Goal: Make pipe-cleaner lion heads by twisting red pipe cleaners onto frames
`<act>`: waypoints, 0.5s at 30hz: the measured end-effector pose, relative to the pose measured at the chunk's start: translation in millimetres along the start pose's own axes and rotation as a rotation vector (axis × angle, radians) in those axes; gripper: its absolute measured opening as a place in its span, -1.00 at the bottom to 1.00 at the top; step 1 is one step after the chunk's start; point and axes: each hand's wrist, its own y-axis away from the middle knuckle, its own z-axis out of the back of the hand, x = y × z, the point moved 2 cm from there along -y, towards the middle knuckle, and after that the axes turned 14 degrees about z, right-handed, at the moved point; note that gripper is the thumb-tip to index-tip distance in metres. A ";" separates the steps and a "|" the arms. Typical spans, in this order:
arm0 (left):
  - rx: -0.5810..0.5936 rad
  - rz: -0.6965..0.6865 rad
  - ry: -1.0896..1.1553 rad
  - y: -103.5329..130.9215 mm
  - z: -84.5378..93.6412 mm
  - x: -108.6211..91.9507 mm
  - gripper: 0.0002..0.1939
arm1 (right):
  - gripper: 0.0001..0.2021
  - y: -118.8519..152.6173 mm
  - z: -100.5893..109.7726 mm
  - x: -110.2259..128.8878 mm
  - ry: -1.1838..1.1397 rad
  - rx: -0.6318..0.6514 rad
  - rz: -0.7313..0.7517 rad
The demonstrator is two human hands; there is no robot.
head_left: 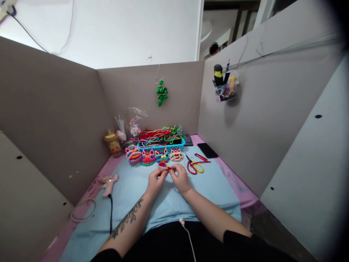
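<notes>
Above the blue cloth, my left hand (156,181) and my right hand (180,178) meet with their fingertips pinched together. Between them shows a short bit of red pipe cleaner (169,168), gripped from both sides. Just past the fingertips is a small purple and red piece (163,165); whether it is joined to the red bit I cannot tell. Beyond my hands several fuzzy animal heads stand in a row, among them a pink one (148,157) and a cream one (176,155). Scissors (195,167) with red and yellow handles lie open to the right.
Behind the heads a blue basket (141,146) holds many coloured pipe cleaners (160,135). A pink glue gun (110,185) with a black cord lies left. On the right are a phone (207,150) and a red-handled tool (201,157). Grey partitions (149,94) enclose the table.
</notes>
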 end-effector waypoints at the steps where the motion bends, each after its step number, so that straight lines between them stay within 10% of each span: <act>1: -0.002 -0.002 -0.001 -0.1 -0.1 -0.2 -0.78 | -0.96 0.1 0.1 0.1 0.005 -0.003 0.002; 15: 0.023 0.029 0.009 0.3 -1.6 1.2 -0.76 | -0.94 -1.3 1.3 1.5 0.037 -0.048 0.064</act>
